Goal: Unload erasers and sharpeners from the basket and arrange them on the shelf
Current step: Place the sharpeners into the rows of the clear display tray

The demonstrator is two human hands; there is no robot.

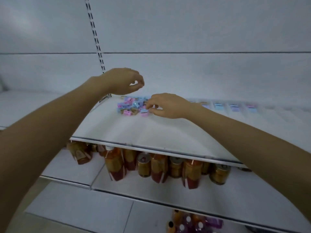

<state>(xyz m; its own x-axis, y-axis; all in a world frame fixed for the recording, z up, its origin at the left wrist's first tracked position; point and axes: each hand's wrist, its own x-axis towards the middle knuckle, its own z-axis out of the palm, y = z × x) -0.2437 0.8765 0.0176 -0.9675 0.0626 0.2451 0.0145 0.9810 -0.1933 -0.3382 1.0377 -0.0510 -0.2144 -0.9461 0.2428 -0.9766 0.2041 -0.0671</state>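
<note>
A loose heap of small pink, blue and purple sharpeners (131,105) lies on the white shelf (151,132), near its back. My left hand (122,81) hovers above the heap's left side, fingers curled with thumb and forefinger nearly touching; nothing shows between them. Lower down, my right hand (165,105) rests at the heap's right edge, its fingertips touching the small pieces, whether pinching one I cannot tell. To the right, a row of erasers (234,106) in pastel sleeves stands lined up along the back. No basket is in view.
A slotted upright (95,36) runs down the white back panel. Under the top shelf, orange drink bottles (115,163) and gold cans (219,174) crowd the lower shelf. More bottles (188,222) stand on the shelf at the bottom.
</note>
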